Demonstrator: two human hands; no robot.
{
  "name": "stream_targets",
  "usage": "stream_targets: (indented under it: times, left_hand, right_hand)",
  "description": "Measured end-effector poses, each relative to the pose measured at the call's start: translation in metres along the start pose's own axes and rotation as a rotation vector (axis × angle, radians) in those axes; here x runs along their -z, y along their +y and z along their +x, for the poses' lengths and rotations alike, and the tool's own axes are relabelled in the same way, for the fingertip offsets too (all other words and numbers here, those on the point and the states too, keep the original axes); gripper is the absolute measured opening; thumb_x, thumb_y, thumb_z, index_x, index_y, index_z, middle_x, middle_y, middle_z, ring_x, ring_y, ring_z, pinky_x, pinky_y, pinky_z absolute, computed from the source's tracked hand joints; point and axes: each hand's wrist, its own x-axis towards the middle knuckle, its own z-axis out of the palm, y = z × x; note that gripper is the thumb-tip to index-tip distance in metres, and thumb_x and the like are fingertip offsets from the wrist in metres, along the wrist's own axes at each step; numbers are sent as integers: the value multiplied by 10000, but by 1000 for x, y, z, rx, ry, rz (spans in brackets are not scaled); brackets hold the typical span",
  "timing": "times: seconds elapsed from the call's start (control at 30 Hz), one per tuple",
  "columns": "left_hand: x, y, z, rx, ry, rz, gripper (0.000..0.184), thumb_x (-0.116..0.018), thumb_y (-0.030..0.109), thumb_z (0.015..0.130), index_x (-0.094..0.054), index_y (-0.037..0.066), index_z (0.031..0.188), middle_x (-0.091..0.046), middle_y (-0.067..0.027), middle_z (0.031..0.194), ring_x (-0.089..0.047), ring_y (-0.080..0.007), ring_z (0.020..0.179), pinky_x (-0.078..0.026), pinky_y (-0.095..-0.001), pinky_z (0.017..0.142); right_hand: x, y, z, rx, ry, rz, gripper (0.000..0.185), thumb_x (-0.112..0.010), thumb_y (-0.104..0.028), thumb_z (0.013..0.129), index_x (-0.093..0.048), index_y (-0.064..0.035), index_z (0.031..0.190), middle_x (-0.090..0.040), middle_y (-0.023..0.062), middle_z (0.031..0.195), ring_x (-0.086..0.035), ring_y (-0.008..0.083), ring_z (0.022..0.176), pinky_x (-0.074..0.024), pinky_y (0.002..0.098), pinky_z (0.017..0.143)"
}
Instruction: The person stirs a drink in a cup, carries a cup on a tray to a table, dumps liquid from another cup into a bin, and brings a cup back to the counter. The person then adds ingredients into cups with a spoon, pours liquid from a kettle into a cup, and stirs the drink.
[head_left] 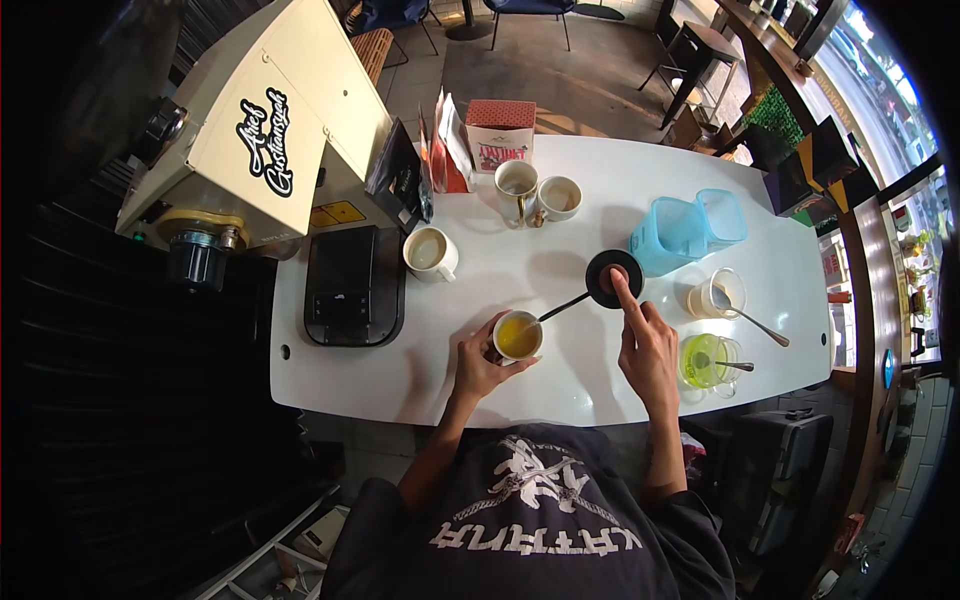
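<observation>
My left hand is wrapped round a small white cup of yellow liquid near the table's front edge. A thin dark shaft runs from this cup up to a black round-ended tool, whose disc has a reddish-brown middle. My right hand is at that disc, index finger stretched onto it and the other fingers curled; part of its grip is hidden. To its right stand a glass cup of green liquid and a glass cup of pale contents, each with a spoon in it.
A cream machine rises at the left, beside a black scale. A white mug stands near it. Two more cups and a red-and-white box are at the back. Blue translucent containers stand at the right.
</observation>
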Motion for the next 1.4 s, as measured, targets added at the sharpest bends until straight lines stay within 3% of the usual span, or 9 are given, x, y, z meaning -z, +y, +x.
stream_targets:
  times: [0.57, 0.97, 1.03, 1.4]
  left_hand:
    - [0, 5, 1, -84, 5, 67, 773, -934, 106, 721, -549, -75, 1365, -738, -126, 1125, -698, -132, 1017, -591, -301, 889]
    - [-3, 4, 1, -25, 11, -72, 767, -931, 103, 727, -549, -68, 1370, -738, -109, 1105, -691, -115, 998, -585, -288, 873]
    - [0, 7, 1, -95, 4, 61, 761, -925, 90, 732, -546, -65, 1374, -738, -107, 1102, -688, -110, 992, -585, -282, 861]
    - [-2, 4, 0, -19, 0, -32, 777, -925, 79, 727, -537, -67, 1385, -734, -116, 1114, -688, -117, 998, -592, -284, 864]
  right_hand:
    - [0, 4, -1, -3, 2, 23, 890, -592, 88, 807, -412, -329, 1572, -524, 98, 735, -553, 293, 594, -462, 435, 575]
    - [-6, 1, -8, -9, -58, 6, 910, -606, 97, 776, -435, -333, 1559, -520, 95, 736, -557, 284, 597, -469, 426, 580]
    - [-5, 0, -5, -8, -56, -1, 912, -610, 97, 774, -437, -336, 1558, -522, 93, 740, -560, 282, 598, -471, 423, 578]
    - [-9, -1, -6, 0, -57, -27, 903, -615, 88, 780, -439, -345, 1554, -532, 88, 742, -569, 277, 598, -479, 417, 569]
